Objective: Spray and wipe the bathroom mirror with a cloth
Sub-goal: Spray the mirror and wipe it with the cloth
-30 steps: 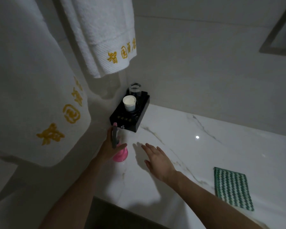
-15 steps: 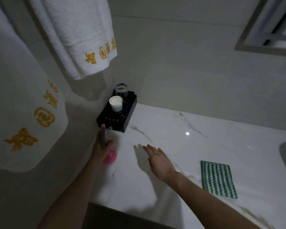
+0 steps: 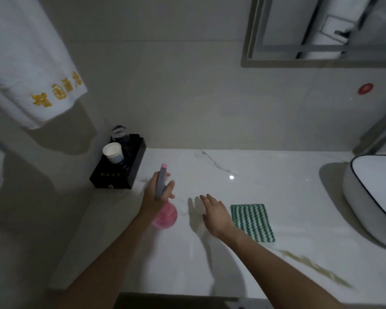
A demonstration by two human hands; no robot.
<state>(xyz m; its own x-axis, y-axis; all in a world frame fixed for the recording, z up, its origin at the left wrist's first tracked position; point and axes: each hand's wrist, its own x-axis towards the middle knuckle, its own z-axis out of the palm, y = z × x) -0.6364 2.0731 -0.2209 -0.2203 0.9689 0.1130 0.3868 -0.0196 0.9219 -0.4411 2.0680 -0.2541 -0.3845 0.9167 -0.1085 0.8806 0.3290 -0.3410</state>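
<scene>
A pink spray bottle with a grey spray head is in my left hand, which grips its neck above the white marble counter. My right hand hovers flat with fingers spread just right of the bottle, holding nothing. A green and white zigzag cloth lies flat on the counter directly right of my right hand. The lower left corner of the framed mirror shows on the wall at the upper right.
A black tray with a paper cup and a glass stands in the back left corner. A white towel with gold lettering hangs above it. A white basin sits at the right.
The view has swung right, bringing the mirror and basin into sight. My left hand has carried the spray bottle rightwards, away from the tray. My right hand stays hovering beside the cloth.
</scene>
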